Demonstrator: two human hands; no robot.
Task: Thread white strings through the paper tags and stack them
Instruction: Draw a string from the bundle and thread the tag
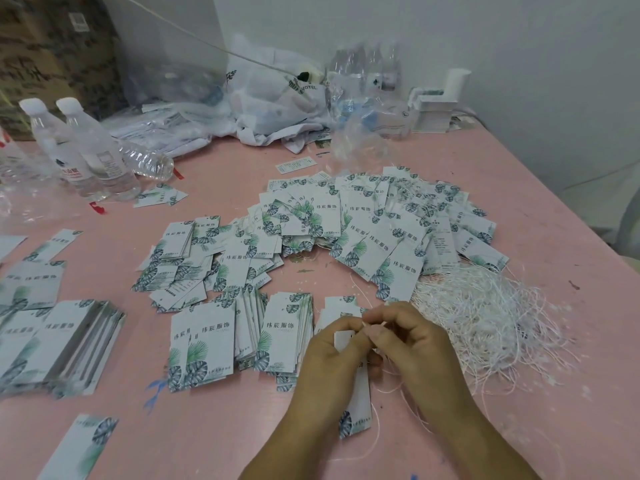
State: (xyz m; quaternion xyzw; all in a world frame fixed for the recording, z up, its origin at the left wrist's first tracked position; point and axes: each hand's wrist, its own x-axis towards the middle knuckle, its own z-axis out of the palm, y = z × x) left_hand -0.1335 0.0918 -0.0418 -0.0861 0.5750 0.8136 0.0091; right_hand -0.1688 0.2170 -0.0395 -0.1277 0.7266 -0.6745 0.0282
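Observation:
My left hand [329, 362] grips a white paper tag [356, 410] with a green leaf print, held upright over the pink table [207, 438]. My right hand [412, 337] pinches a thin white string [377, 434] at the tag's top end, fingertips meeting those of the left hand. The string trails down toward the table edge. A tangled heap of white strings [485, 317] lies just right of my hands. Loose tags with strings fan out across the middle [381, 230]. Neat stacks of tags [284, 330] stand left of my hands.
More tag stacks [69, 341] lie at the left edge, and a single tag [83, 445] near the front. Water bottles [93, 150] stand at the back left. Plastic bags [273, 95] and a small white box [433, 109] crowd the back by the wall.

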